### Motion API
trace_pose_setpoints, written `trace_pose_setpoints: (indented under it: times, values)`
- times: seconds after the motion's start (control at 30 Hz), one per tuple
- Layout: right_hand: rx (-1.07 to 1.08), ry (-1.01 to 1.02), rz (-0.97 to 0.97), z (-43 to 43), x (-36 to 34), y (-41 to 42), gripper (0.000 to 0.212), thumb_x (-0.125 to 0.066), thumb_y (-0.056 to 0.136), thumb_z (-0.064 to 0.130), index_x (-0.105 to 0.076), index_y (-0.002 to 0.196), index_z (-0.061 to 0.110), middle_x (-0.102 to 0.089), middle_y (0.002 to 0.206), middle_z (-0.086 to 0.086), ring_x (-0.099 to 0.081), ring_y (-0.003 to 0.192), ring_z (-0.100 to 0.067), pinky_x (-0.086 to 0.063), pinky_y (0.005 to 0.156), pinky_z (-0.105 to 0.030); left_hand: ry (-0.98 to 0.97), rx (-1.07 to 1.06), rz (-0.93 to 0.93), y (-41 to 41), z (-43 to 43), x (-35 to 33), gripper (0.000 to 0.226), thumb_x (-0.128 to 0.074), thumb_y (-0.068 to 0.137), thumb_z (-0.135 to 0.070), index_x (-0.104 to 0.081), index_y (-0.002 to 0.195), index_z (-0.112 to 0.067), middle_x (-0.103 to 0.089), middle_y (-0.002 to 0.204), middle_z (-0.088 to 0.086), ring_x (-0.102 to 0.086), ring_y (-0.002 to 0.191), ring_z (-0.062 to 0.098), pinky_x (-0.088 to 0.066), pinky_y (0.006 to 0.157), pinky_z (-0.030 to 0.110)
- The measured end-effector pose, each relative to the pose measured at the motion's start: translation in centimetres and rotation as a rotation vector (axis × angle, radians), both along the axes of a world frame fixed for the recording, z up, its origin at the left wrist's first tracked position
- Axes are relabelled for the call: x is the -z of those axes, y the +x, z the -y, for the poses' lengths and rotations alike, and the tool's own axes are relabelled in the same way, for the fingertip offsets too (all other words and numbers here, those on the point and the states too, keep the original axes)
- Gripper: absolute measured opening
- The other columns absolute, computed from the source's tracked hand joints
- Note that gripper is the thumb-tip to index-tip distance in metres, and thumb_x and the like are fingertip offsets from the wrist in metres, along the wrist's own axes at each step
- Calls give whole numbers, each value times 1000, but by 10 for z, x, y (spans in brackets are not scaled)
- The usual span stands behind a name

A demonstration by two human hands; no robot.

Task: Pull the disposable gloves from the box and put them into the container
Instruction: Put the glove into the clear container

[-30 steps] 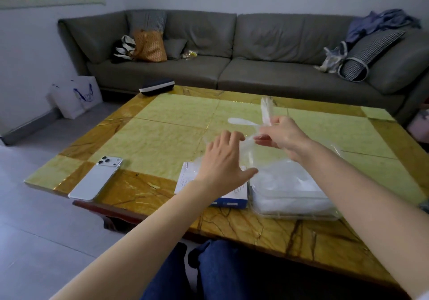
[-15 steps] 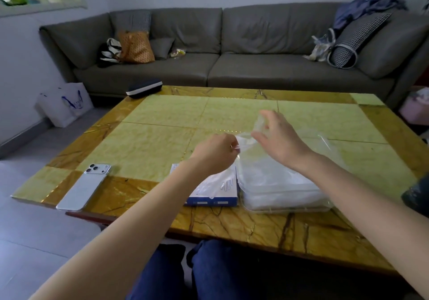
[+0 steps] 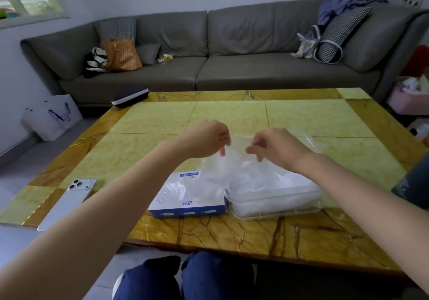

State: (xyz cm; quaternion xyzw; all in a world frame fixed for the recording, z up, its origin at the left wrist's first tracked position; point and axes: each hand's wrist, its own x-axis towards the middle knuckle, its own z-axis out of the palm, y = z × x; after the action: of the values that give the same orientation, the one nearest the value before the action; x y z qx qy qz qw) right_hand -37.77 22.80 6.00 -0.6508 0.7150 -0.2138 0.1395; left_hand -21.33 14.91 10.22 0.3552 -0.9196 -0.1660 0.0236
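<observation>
Head view: the left hand (image 3: pixel 209 140) and the right hand (image 3: pixel 276 146) each pinch the top of a clear disposable glove (image 3: pixel 234 160), which is spread crosswise between them and hangs down. The container (image 3: pixel 274 210), heaped with gloves, sits by the near edge of the table (image 3: pixel 232 118). It lies just below the glove, nearer the right hand, and touches the box (image 3: pixel 188 197) on its left.

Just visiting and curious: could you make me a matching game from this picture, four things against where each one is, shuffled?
1. smartphone
2. glove box
3. clear glove
4. brown handbag

A. on the sofa
B. pinched between left hand and right hand
C. near the table's left edge
D. just left of the clear container

Pairs: 1-C, 2-D, 3-B, 4-A
</observation>
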Motion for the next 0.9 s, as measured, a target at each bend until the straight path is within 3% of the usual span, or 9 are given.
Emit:
trace_pose_setpoints:
  times: [0.1,0.2,0.3,0.37,0.53,0.6,0.67,0.8,0.9]
  values:
    - [127,-40,-25,0,-4,-20,28,-58,92,32,-68,77,11,-70,81,1,-62,78,-17,-46,87,-36,-19,-12,-130,-17,7,6,17,-50,96,-12,-67,97,-8,-72,90,1,-64,84,13,-50,81,28]
    - [295,-327,-247,1,-16,-37,25,-60,91,30,-69,81,9,-69,86,-4,-61,91,-23,-13,117,-42,-116,-58,-395,-36,10,5,17,-55,95,-16,-67,97,-6,-69,94,4,-63,88,18,-49,82,30]
    - [365,-560,-406,-3,-28,-50,15,-64,89,22,-68,82,10,-68,87,-10,-58,106,-26,1,118,-43,-247,-66,-702,-47,2,-3,12,-57,93,-15,-66,95,-8,-63,90,-5,-59,83,9,-42,72,10]
    - [343,-599,-441,-9,-28,-58,11,-66,87,16,-68,81,7,-68,88,-14,-58,108,-29,2,117,-42,-324,6,-765,-46,-5,-1,7,-58,92,-11,-65,92,-8,-60,91,-6,-55,82,5,-38,73,3]
    - [136,-265,-512,-22,9,-64,6,-66,86,14,-70,85,9,-69,82,-9,-59,98,-28,-18,117,-34,-447,267,-277,-32,-6,50,13,-55,94,-15,-66,99,-15,-64,107,-2,-56,101,16,-38,95,28]
    - [73,-57,-458,-25,29,-63,10,-60,90,15,-70,91,13,-69,90,-5,-56,107,-25,-38,98,-27,-394,325,-50,-33,-3,73,16,-51,96,-19,-65,104,-20,-61,115,-5,-50,113,15,-30,100,27]
    - [36,72,-435,-28,42,-59,15,-55,91,13,-69,96,17,-67,97,0,-57,99,-21,-36,75,-21,-362,353,116,-38,-1,91,18,-50,96,-18,-65,104,-23,-59,118,-8,-47,118,13,-28,100,27]
    - [9,291,-376,-22,51,-59,14,-60,89,25,-70,99,22,-68,103,5,-61,97,-17,-40,72,-25,-343,396,359,-50,3,111,21,-51,94,-12,-65,105,-24,-61,117,-5,-51,111,15,-32,100,27]
    - [-20,544,-251,-17,44,-61,29,-58,90,43,-69,86,16,-64,82,2,-58,75,-17,-43,66,-29,-296,388,508,-59,0,114,23,-46,93,-7,-65,104,-14,-62,105,1,-54,93,19,-29,98,29]
